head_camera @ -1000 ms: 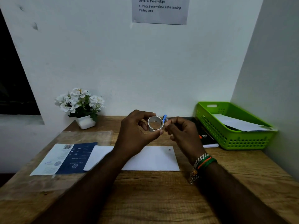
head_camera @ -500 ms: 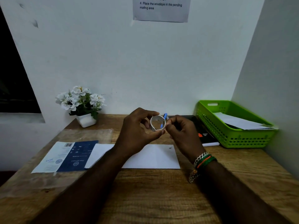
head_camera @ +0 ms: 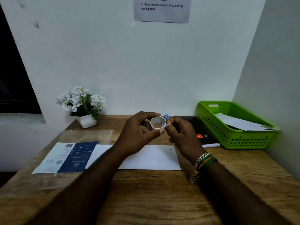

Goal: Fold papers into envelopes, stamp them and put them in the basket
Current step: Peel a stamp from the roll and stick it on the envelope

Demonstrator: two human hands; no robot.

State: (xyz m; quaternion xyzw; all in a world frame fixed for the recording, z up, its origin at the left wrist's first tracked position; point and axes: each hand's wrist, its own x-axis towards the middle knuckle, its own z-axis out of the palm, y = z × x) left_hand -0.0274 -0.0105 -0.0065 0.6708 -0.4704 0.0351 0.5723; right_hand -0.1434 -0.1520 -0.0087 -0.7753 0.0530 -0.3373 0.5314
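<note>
Both hands are raised above the wooden desk (head_camera: 146, 192). My left hand (head_camera: 138, 133) grips a small white tape roll (head_camera: 158, 123) between thumb and fingers, its hole facing me. My right hand (head_camera: 181, 133) pinches at the roll's right edge; whether it holds a tape end I cannot tell. Below the hands a white envelope (head_camera: 151, 158) lies flat on the desk. A green basket (head_camera: 233, 137) at the back right holds a white envelope (head_camera: 240, 123).
A blue-and-white printed sheet (head_camera: 68, 157) lies at the left on a clear plastic sleeve (head_camera: 86, 135). A potted white flower (head_camera: 82, 106) stands back left. A black notebook (head_camera: 201, 133) lies beside the basket. A blue pen tip (head_camera: 165, 116) shows behind the roll. Walls close the back and right.
The hands and roll stay in nearly the same place. The roll has turned a little in my fingers.
</note>
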